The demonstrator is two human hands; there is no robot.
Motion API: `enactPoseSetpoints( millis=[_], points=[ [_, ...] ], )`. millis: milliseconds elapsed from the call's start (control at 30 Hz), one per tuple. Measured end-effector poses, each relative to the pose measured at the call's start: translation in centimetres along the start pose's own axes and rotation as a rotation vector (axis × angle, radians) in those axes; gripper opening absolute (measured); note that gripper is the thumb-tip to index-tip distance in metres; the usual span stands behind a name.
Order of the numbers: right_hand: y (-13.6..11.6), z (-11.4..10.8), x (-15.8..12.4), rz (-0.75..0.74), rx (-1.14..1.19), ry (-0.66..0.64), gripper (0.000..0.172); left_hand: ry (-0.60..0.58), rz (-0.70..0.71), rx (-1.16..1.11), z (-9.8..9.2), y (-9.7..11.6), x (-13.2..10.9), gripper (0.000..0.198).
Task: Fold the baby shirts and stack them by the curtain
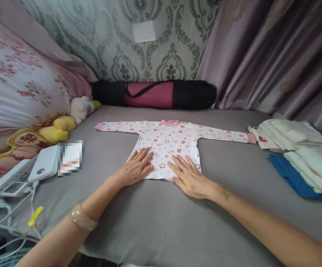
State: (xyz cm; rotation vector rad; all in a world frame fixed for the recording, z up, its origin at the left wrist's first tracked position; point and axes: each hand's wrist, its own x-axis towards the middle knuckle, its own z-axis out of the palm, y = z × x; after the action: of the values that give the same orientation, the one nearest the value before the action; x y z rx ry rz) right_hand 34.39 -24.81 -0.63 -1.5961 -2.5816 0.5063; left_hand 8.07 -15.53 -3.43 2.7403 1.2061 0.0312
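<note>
A small long-sleeved shirt, white with pink hearts and flowers, lies spread flat on the grey sheet. Its pink collar points away from me and both sleeves stretch out sideways to pink cuffs. My left hand rests palm down on the lower left part of the shirt, fingers extended. On the lower right part lies my right hand, also flat with its fingers spread. Neither hand grips the cloth. The hem shows between the two hands.
Folded clothes are stacked at the right, beside the right cuff, with a blue folded piece below. A black and maroon roll bag lies along the wall. At left are plush toys, a white power bank, a power strip and cables.
</note>
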Motion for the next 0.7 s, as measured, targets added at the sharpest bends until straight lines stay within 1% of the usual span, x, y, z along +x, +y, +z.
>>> enactPoseSetpoints(
  millis=[100, 167, 233, 267, 300, 333, 367, 400, 433, 467, 500, 533, 600, 700],
  points=[
    [-1.0, -0.3, -2.2, -0.046, 0.083, -0.055, 0.059, -0.017, 0.029, -0.021, -0.9, 0.0, -1.2, 0.065],
    [-1.4, -1.0, -3.0, -0.086, 0.176, -0.108, 0.058, -0.016, 0.063, -0.035, -2.1, 0.0, -1.2, 0.062],
    [-1.3, -2.0, -2.6, -0.141, 0.283, -0.153, 0.052, -0.028, 0.075, -0.061, -3.4, 0.2, 0.1, 0.053],
    [-0.9, -2.5, -1.7, -0.153, 0.322, -0.143, 0.049, -0.027, 0.064, -0.073, -4.0, 0.2, 1.2, 0.048],
    [-0.3, -2.9, -0.6, -0.144, 0.342, -0.111, 0.047, -0.013, 0.038, -0.078, -4.3, 0.3, 2.7, 0.045],
    [0.4, -3.1, 0.9, -0.094, 0.322, -0.024, 0.047, 0.039, -0.005, -0.069, -4.4, 0.4, 4.4, 0.045],
    [1.3, -3.2, 2.4, -0.018, 0.257, 0.096, 0.049, 0.100, -0.040, -0.041, -4.3, 0.4, 6.1, 0.046],
    [2.3, -3.1, 4.0, 0.057, 0.164, 0.178, 0.051, 0.154, -0.067, 0.002, -3.9, 0.4, 7.8, 0.048],
    [3.3, -2.9, 5.4, 0.135, 0.076, 0.216, 0.054, 0.181, -0.101, 0.045, -3.3, 0.3, 9.4, 0.050],
    [4.3, -2.6, 6.6, 0.211, 0.011, 0.218, 0.057, 0.182, -0.140, 0.071, -2.7, 0.2, 10.6, 0.054],
    [5.3, -2.2, 7.5, 0.254, -0.031, 0.208, 0.060, 0.170, -0.183, 0.077, -2.0, 0.0, 11.6, 0.058],
    [6.2, -1.9, 8.0, 0.269, -0.056, 0.192, 0.062, 0.148, -0.216, 0.070, -1.4, -0.3, 12.3, 0.061],
    [7.6, -1.3, 8.1, 0.267, -0.076, 0.164, 0.064, 0.116, -0.247, 0.044, -0.5, -0.9, 12.8, 0.064],
    [9.5, -0.9, 6.7, 0.298, -0.097, 0.159, 0.067, 0.100, -0.256, 0.017, -0.1, -1.5, 12.3, 0.065]
  ],
)
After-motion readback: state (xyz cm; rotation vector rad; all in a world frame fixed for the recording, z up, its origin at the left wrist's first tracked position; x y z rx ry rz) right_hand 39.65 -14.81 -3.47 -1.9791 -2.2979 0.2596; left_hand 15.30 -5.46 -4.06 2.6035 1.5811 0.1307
